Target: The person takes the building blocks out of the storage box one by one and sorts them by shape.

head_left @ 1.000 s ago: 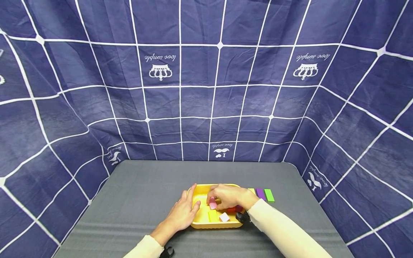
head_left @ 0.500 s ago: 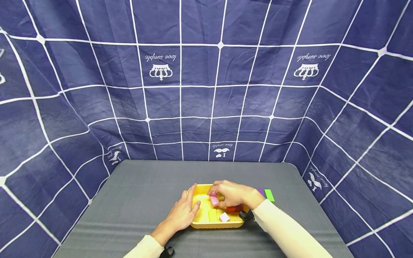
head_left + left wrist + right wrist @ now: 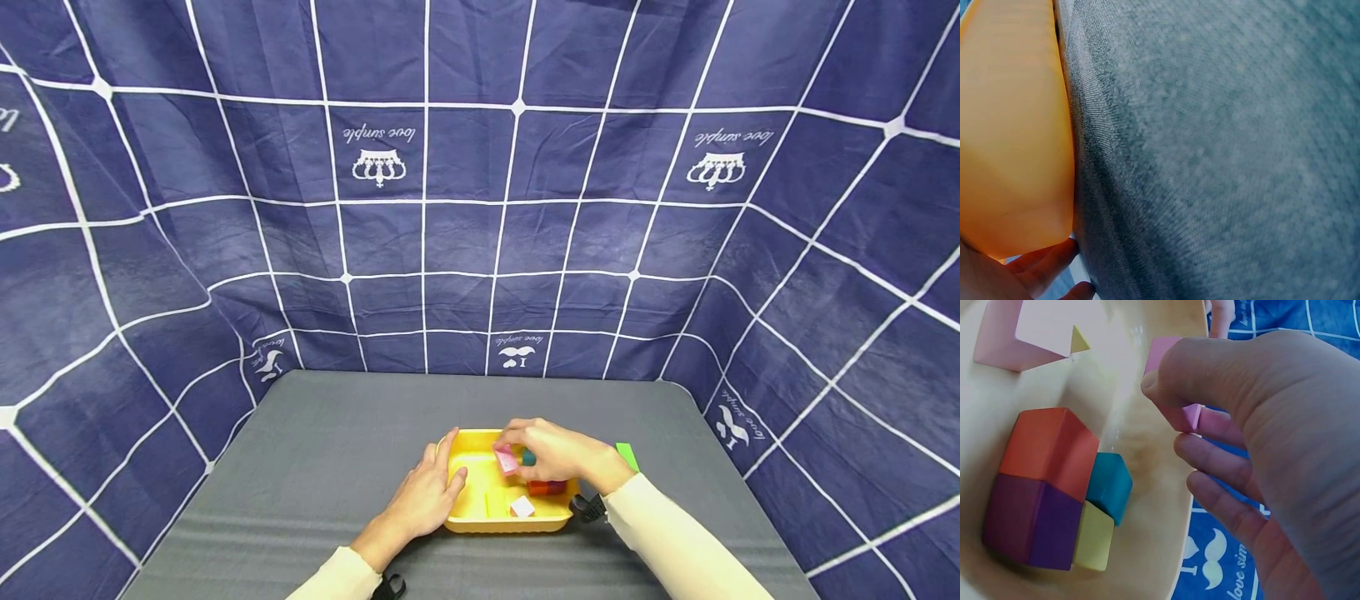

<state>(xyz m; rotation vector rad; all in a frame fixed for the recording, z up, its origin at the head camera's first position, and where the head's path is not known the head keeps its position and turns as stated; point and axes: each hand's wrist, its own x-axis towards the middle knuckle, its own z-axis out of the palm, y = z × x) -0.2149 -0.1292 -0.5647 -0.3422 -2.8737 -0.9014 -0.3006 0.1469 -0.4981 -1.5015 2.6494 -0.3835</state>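
My right hand [image 3: 551, 447] pinches a pink block [image 3: 506, 461] between thumb and fingers over the far part of a yellow tray [image 3: 504, 525]. In the right wrist view the pink block [image 3: 1175, 415] is tilted and partly covered by the thumb. My left hand [image 3: 427, 493] rests at the tray's left rim, fingers straight along the side and thumb reaching over the edge. In the tray sit an orange block [image 3: 1047, 444], a purple block [image 3: 1035, 519], a teal block [image 3: 1110, 485], a light yellow block [image 3: 1094, 537] and a pale pink block [image 3: 1035, 331].
A bright yellow block [image 3: 495, 504] lies in the near part of the tray. To the tray's right, a green block [image 3: 627, 455] lies on the grey tabletop [image 3: 337, 433], partly behind my right wrist. A dark blue curtain [image 3: 480, 233] with white lines hangs behind and at both sides.
My right hand, with the pink block pinched, has shifted slightly right and away from me. Its forearm now hides the purple block outside the tray. The left hand has stayed put.
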